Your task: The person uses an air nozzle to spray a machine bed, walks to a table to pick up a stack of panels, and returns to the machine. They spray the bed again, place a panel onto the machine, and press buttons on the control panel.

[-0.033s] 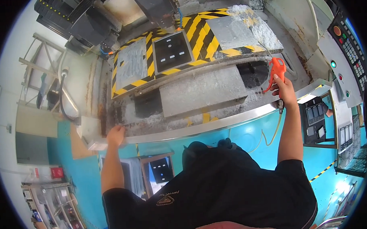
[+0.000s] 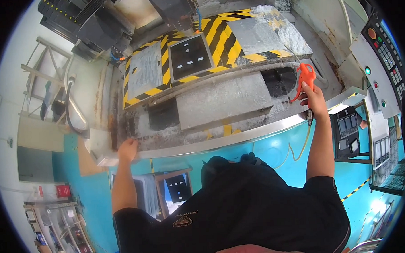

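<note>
My right hand is wrapped round an orange air blow gun, raised over the right side of the machine bed. The gun's thin nozzle points up and left, toward a whitish, powder-covered plate. From its handle a pale hose hangs down outside the machine. At the left, my left hand rests with curled fingers on the machine's metal front edge. Between the hands, farther in, a black panel with small white pieces lies framed by yellow-and-black striped tape.
A grey metal block spans the front of the bed. Dark machine heads hang at the back left. A control panel stands at the right, above a black rack of dark parts. Another person's hand shows there.
</note>
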Motion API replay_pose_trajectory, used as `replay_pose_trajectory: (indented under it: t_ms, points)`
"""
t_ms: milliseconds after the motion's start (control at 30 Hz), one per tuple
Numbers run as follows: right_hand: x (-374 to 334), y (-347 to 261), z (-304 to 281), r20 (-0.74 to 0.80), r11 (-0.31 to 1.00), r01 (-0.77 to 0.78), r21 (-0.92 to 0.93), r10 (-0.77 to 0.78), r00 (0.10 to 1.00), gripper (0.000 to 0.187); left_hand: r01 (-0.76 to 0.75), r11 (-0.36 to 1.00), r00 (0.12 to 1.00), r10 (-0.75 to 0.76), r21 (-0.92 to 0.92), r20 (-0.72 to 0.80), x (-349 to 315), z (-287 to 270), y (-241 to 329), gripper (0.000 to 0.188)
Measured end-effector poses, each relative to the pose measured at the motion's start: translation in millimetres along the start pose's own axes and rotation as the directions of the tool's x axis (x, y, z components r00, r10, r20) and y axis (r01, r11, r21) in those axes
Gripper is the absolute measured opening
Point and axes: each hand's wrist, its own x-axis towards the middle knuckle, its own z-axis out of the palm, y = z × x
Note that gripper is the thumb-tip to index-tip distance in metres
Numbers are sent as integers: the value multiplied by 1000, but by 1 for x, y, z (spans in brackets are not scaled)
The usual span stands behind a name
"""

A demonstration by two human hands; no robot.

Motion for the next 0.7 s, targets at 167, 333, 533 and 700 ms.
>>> replay_pose_trajectory:
  t_ms: [167,333,533,700]
  points:
    - [3,1,1,1,1000,15,15,-15,1000,40,1,1000,1000,-1,-10,15,7,1,-2,42]
    - [4,0,2,0,1000,-18,4,18,1000,41,-5,998,997,11,66,-82,13,6,-10,35]
    - [5,-1,3,-19,999,-34,-9,33,999,40,25,999,1000,-25,32,-4,12,0,-7,42]
    - [5,0,3,-21,1000,0,5,0,1000,41,-8,1000,1000,8,16,9,10,-3,-5,43]
